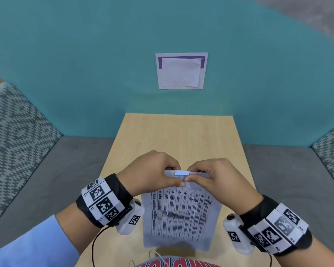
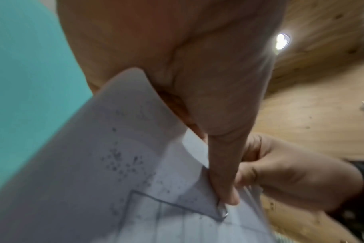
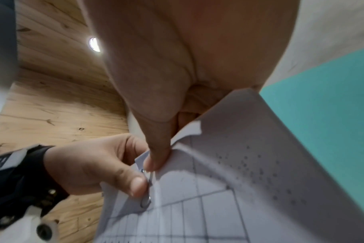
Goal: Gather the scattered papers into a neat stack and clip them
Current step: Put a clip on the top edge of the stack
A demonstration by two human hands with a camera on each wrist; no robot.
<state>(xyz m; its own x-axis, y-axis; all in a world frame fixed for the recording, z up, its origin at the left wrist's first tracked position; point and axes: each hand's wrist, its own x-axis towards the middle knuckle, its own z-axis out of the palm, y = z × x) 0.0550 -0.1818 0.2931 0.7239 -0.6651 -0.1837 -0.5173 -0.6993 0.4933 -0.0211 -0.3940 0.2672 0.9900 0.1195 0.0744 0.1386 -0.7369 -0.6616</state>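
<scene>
White papers (image 1: pixel 181 212) printed with a table hang between my hands over the wooden table (image 1: pixel 177 135). My left hand (image 1: pixel 152 170) and right hand (image 1: pixel 218 174) pinch their far edge, thumbs pressing the white clip (image 1: pixel 181 173) there.

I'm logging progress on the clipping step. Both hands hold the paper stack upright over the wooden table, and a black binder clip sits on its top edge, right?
Not quite: the binder clip is white, not black, as the head view shows. The rest stands: the left hand and the right hand hold the paper stack upright over the wooden table, the clip on its top edge.
</scene>
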